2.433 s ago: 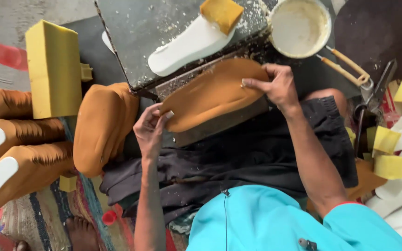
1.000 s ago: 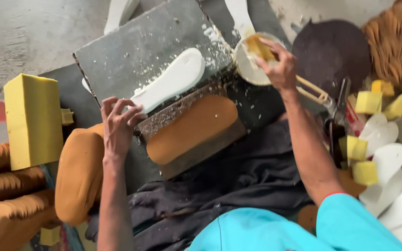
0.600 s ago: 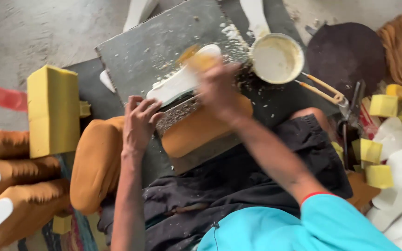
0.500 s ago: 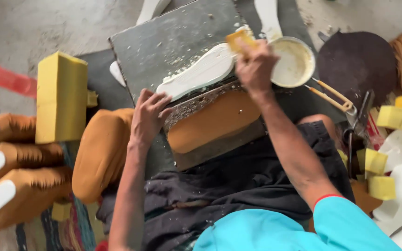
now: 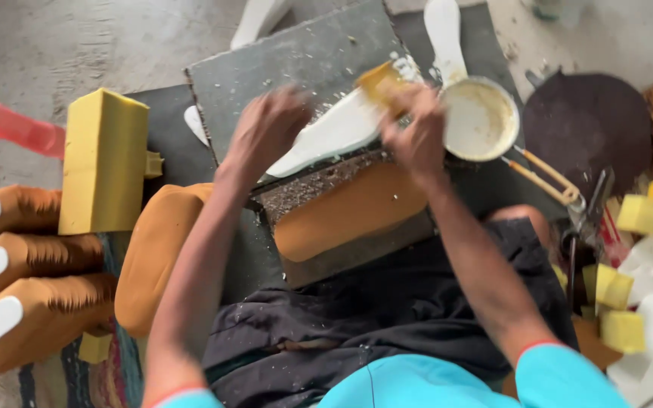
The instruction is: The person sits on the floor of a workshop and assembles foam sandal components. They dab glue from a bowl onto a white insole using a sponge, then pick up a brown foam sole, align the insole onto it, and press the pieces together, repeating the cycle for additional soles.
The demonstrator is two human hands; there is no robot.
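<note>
Both hands have shifted since half a second ago: the left hand (image 5: 270,128) has come up off the near edge of the grey slab (image 5: 296,64) and now presses flat, fingers spread, on the heel end of the white sole (image 5: 334,132), while the right hand (image 5: 413,132) has drawn back from the bowl to the sole's far end. That hand is closed around a small yellow sponge piece (image 5: 379,79), which sits over the toe end of the sole; motion blur hides whether sponge and sole touch.

No printed package, label or sign can be made out. A tall yellow foam block (image 5: 103,162) stands upright off the slab's left edge, with a pink object (image 5: 9,128) beyond it. Stacks of tan insoles with white faces (image 5: 17,287) lie at the far left. Small yellow foam cubes (image 5: 621,302) and more white soles are heaped at the right.

The white sole is long, narrow, pale and smooth, lying diagonally across the slab's near right corner amid white specks. Just below it, against the slab's near edge, lies a tan insole (image 5: 349,211). A round bowl of cream-coloured paste (image 5: 481,121) stands just beside the slab's right edge.
</note>
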